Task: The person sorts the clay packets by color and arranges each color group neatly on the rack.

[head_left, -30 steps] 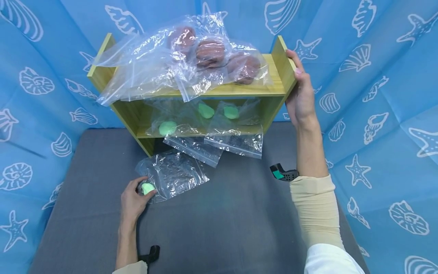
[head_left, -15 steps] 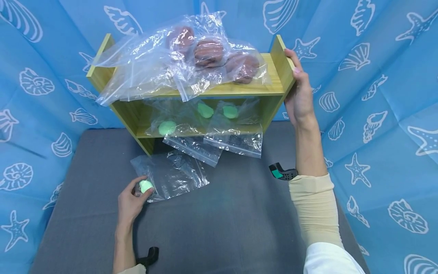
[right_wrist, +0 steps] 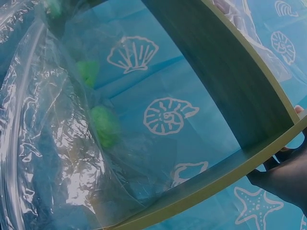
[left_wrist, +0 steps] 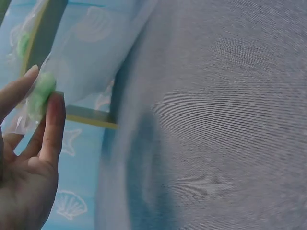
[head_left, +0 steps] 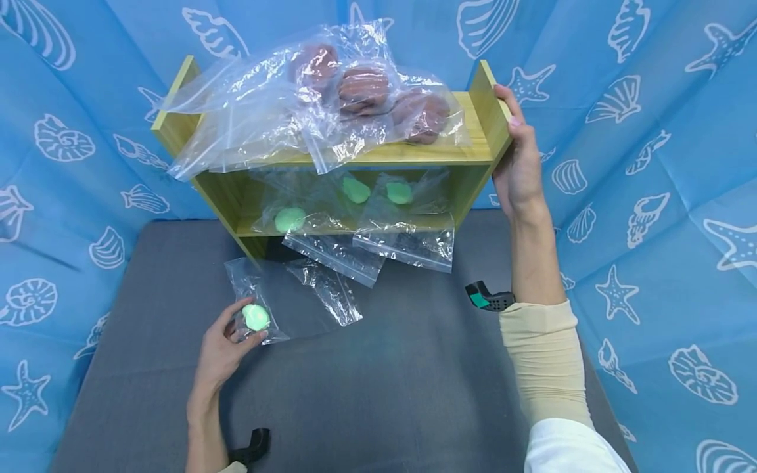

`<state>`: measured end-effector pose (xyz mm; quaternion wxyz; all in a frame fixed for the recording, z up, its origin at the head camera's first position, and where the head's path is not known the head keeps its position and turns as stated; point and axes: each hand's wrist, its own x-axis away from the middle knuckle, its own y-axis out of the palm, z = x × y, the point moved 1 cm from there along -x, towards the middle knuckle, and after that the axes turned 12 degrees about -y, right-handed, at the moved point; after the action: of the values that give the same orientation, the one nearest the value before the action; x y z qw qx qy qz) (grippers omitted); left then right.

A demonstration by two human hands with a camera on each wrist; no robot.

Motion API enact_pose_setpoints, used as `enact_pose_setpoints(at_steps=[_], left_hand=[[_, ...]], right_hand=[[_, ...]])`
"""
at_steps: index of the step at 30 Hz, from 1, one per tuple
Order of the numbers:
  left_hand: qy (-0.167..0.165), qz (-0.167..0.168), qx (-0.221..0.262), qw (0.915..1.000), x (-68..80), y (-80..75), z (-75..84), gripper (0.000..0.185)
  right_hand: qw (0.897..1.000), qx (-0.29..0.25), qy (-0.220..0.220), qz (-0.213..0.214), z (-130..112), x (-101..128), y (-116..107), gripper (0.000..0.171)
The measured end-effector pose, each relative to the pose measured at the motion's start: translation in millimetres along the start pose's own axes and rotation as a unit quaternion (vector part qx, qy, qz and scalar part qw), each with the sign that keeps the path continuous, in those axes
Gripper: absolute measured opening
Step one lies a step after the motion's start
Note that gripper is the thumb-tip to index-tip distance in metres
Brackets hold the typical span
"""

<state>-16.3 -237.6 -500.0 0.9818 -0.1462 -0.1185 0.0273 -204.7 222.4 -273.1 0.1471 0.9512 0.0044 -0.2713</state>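
Observation:
Thumb and fingertips of my left hand [head_left: 219, 355] pinch a light green lump [head_left: 256, 317] inside a clear plastic zip bag [head_left: 334, 295], in front of the shelf's lower left. In the left wrist view the green lump [left_wrist: 42, 93] sits between the thumb and fingers, with the bag hanging around it. My right hand [head_left: 522, 174] grips the right side panel of a two-tier wooden shelf [head_left: 378, 155]. In the right wrist view this hand [right_wrist: 283, 175] is partly hidden behind the panel's edge.
On the top tier lie bagged brown ridged lumps [head_left: 363, 90]. The lower tier bears bagged green lumps [head_left: 290, 220], their zip bags [head_left: 408, 248] hanging over its front edge. A grey cloth-covered table [head_left: 378, 394] lies below, and a blue shell-print curtain [head_left: 644, 197] surrounds it.
My left hand has drawn slightly left and up with the bag. The green lump now shows more fully between thumb and fingers. The right hand keeps its grip on the shelf.

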Motion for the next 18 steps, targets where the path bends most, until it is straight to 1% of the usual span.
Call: enact_pose_setpoints(at_steps=[3,6,13,18], left_hand=[[0.020,-0.013,0.006,0.9997,2.0,-1.4,6.7,0.076],[0.037,-0.013,0.009,0.9992,4.9,-2.5,14.2,0.078],[0.070,0.015,0.012,0.9974,13.6,-4.6,35.5,0.079],[0.090,0.030,0.007,0.9955,19.7,-7.2,46.0,0.081]], right_hand=[[1.000,0.000,-0.001,0.000,0,0,0,0.053],[1.000,-0.003,-0.002,-0.001,0,0,0,0.053],[1.000,-0.007,0.000,0.000,1,0,0,0.053],[1.000,-0.008,-0.001,0.002,1,0,-1,0.053]])
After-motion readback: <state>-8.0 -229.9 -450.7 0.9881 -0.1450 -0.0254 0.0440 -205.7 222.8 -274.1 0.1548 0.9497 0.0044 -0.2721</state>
